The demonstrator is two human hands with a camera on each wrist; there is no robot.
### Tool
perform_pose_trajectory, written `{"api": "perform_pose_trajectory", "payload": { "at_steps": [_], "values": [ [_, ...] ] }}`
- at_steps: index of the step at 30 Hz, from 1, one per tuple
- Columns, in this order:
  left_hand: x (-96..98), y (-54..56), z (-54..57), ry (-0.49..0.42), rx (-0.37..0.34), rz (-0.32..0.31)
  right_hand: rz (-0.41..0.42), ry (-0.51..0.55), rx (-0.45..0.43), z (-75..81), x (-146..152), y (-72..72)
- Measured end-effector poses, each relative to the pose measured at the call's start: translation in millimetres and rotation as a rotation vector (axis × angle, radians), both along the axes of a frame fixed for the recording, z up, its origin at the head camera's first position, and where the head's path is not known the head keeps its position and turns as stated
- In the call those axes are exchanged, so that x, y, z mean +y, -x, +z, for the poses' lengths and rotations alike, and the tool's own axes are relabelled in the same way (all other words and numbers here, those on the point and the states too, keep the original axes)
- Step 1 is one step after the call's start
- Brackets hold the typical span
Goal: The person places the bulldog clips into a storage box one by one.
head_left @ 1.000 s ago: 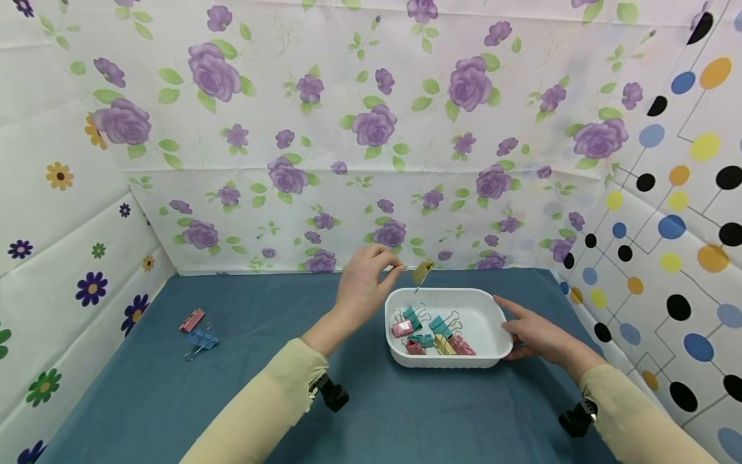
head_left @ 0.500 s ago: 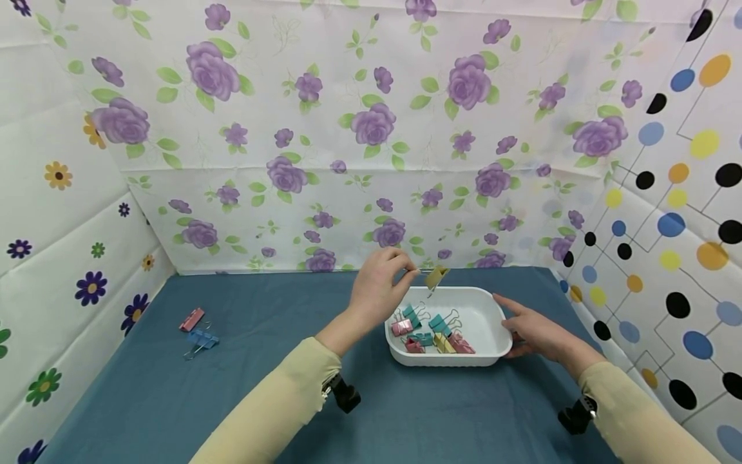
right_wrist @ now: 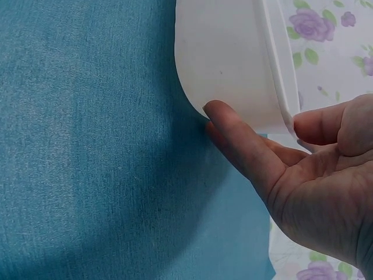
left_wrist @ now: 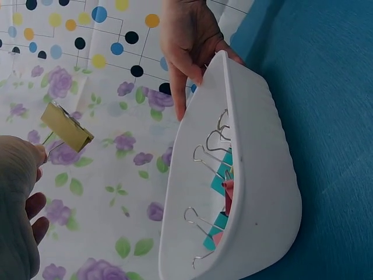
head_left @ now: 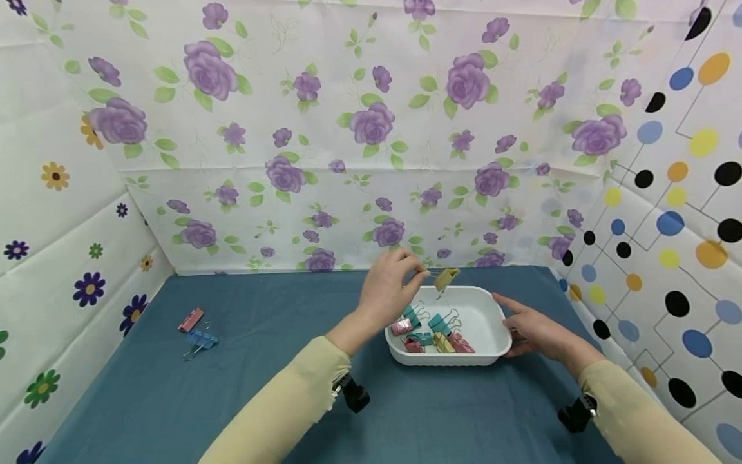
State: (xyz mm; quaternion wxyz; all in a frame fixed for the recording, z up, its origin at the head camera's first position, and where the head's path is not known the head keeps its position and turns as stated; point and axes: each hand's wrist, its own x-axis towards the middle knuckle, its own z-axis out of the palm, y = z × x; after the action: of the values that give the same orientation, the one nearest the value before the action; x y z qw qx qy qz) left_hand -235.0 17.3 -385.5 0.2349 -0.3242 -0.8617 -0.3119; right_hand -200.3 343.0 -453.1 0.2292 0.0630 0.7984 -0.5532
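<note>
My left hand [head_left: 387,290] pinches a yellow binder clip [head_left: 446,279] by its wire handle, above the far side of a white plastic container [head_left: 452,360]. In the left wrist view this clip [left_wrist: 67,126] hangs from the fingertips, apart from the container. My right hand [head_left: 539,334] holds the container's right end, with the thumb at the rim and fingers against the outer wall in the right wrist view. Inside, at the left, lie teal binder clips [head_left: 440,324], pink binder clips [head_left: 402,327] and a yellow one [head_left: 444,343].
A pink binder clip [head_left: 190,319] and a blue binder clip [head_left: 201,340] lie at the left on the blue tablecloth [head_left: 261,322]. Flowered sheeting [head_left: 324,161] rises behind the table, with dotted sheeting [head_left: 690,258] along the right.
My left hand has moved right with the yellow binder clip, from the container's far left corner toward the middle of its far rim. The right hand and container stay in place.
</note>
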Motion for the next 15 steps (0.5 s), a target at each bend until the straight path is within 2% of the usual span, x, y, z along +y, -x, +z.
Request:
{"api": "perform_pose_trajectory", "payload": {
  "at_steps": [15],
  "values": [
    [17.4, 1.2, -8.5, 0.063, -0.057, 0.013, 0.005, -0.009, 0.009, 1.2, -0.3, -1.3]
  ]
}}
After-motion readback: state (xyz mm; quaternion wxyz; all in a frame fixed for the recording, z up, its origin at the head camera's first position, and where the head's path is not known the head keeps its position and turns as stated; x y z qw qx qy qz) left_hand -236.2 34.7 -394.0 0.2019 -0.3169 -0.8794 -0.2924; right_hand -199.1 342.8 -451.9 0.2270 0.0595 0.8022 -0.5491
